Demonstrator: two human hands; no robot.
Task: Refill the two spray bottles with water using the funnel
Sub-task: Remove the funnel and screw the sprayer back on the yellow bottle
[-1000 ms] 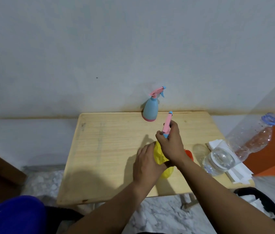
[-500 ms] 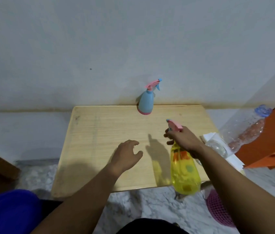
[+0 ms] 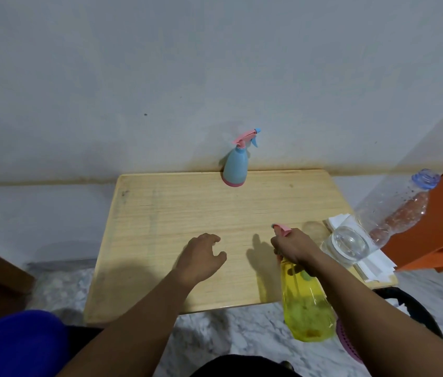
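My right hand (image 3: 293, 247) grips the pink spray head of the yellow spray bottle (image 3: 306, 303), which hangs below my wrist, over the near edge of the wooden table (image 3: 182, 213). My left hand (image 3: 201, 258) hovers just left of it, fingers loosely curled, holding nothing. Well beyond both hands the blue spray bottle (image 3: 236, 165) stands upright against the wall. Just right of my right hand a clear water bottle (image 3: 378, 221) lies on white paper (image 3: 372, 265).

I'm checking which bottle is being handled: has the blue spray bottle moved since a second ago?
No. The blue spray bottle stands at the table's far edge against the wall, as before; only the camera shifted.
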